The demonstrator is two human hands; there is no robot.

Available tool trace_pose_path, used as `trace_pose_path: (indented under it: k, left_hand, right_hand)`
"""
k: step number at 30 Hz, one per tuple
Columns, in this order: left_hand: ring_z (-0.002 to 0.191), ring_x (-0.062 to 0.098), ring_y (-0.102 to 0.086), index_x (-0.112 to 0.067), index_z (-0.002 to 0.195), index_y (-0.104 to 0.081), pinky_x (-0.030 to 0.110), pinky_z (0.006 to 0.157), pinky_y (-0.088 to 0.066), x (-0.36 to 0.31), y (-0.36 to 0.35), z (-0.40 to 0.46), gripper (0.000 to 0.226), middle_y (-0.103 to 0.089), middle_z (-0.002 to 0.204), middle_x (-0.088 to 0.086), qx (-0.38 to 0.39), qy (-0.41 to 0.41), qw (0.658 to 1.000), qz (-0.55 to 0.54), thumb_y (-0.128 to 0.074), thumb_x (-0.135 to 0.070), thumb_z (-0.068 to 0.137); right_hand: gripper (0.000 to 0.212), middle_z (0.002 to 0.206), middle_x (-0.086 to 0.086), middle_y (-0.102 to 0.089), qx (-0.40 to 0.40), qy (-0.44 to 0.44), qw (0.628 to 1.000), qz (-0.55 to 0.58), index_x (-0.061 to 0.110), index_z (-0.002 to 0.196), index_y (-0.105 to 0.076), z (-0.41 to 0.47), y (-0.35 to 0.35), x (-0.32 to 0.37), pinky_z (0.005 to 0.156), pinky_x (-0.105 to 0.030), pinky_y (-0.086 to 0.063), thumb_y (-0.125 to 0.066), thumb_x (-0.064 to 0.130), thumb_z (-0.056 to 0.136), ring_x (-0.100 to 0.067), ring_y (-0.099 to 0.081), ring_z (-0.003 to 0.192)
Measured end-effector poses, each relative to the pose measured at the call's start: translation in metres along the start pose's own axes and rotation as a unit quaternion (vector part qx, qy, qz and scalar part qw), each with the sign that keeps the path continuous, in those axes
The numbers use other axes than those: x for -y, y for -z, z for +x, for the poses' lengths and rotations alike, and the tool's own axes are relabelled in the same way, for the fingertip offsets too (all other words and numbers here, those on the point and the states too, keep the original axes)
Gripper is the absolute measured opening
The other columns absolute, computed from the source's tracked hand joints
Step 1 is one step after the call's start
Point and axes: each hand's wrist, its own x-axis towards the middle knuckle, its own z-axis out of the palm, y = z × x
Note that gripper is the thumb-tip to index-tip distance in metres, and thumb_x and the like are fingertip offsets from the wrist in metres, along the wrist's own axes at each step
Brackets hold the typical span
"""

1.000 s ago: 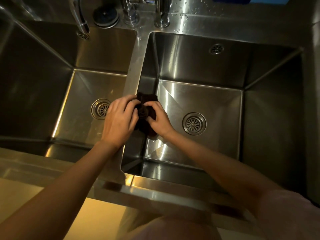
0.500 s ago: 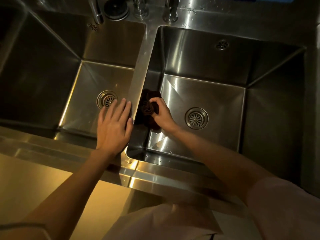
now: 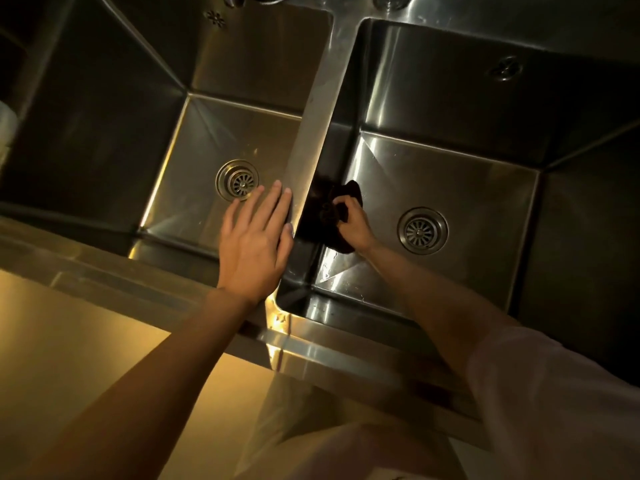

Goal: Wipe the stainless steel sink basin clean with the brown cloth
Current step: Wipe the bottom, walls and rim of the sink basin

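Right fingers: curled round the dark brown bunched cloth point(image 3: 329, 216), pinching it; the right hand point(image 3: 355, 226) presses it low against the left inner wall of the right stainless steel sink basin point(image 3: 450, 188), where wall meets floor.
Left fingers: straight and slightly spread, holding nothing; the left hand point(image 3: 256, 237) lies flat along the steel divider strip point(image 3: 311, 140) between the two basins, fingertips reaching over the left basin point(image 3: 214, 143).
Cloth reach: well apart from the round slotted drain strainer point(image 3: 421, 231) on the right basin floor.
Wet patch: droplets glint on the floor near the front corner.
Risk: bunched so tightly, the cloth probably covers little surface, so a stroke may leave streaks.
Risk: the bracing palm could slip on wet steel.
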Motion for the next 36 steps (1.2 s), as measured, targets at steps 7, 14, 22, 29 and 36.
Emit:
trace_pose_path:
  k: [7, 14, 22, 29, 36]
  left_hand:
    - [0.138, 0.025, -0.035, -0.015, 0.144, -0.04, 0.045, 0.112, -0.025, 0.0, -0.001, 0.0, 0.049, -0.041, 0.149, 0.005, -0.005, 0.003, 1.0, -0.014, -0.03, -0.032, 0.099]
    - [0.136, 0.025, -0.037, -0.014, 0.143, -0.043, 0.045, 0.11, -0.027, 0.0, -0.002, 0.0, 0.048, -0.043, 0.148, 0.004, -0.014, 0.003, 1.0, -0.02, -0.031, -0.031, 0.099]
    - [0.138, 0.023, -0.034, -0.016, 0.144, -0.04, 0.044, 0.111, -0.026, -0.001, -0.003, -0.002, 0.048, -0.041, 0.149, 0.002, -0.026, 0.014, 0.998, -0.061, -0.031, -0.03, 0.1]
    - [0.137, 0.021, -0.034, -0.019, 0.144, -0.042, 0.041, 0.109, -0.025, 0.001, -0.007, -0.002, 0.047, -0.042, 0.149, -0.001, -0.046, 0.014, 0.996, -0.075, -0.034, -0.03, 0.098]
    - [0.138, 0.023, -0.034, -0.02, 0.144, -0.041, 0.043, 0.109, -0.028, 0.0, -0.004, -0.002, 0.048, -0.04, 0.149, 0.0, -0.031, 0.018, 0.997, -0.065, -0.033, -0.03, 0.098]
  right_hand:
    - [0.036, 0.117, -0.014, -0.057, -0.022, 0.082, 0.992, 0.094, 0.005, 0.113, -0.06, -0.027, 0.017, 0.03, 0.103, -0.042, -0.043, -0.069, -0.003, 0.08, -0.025, -0.056, 0.112]
    - [0.038, 0.114, -0.013, -0.055, -0.03, 0.245, 0.961, 0.124, 0.004, 0.112, -0.06, -0.074, 0.043, 0.074, 0.099, -0.011, -0.036, -0.068, -0.008, 0.077, -0.005, -0.05, 0.107]
    - [0.038, 0.123, -0.019, -0.045, 0.024, 0.19, 0.981, 0.042, -0.001, 0.12, -0.052, -0.061, 0.023, 0.046, 0.098, -0.012, -0.034, -0.062, -0.008, 0.084, -0.024, -0.049, 0.118]
    - [0.042, 0.136, -0.009, -0.037, 0.103, 0.079, 0.989, -0.073, 0.014, 0.129, -0.045, -0.029, 0.006, -0.002, 0.096, -0.051, -0.046, -0.055, 0.001, 0.09, -0.033, -0.052, 0.116]
    - [0.037, 0.132, -0.01, -0.042, 0.086, 0.068, 0.993, -0.042, 0.011, 0.124, -0.05, -0.03, 0.006, -0.001, 0.097, -0.049, -0.046, -0.058, 0.001, 0.089, -0.03, -0.053, 0.116]
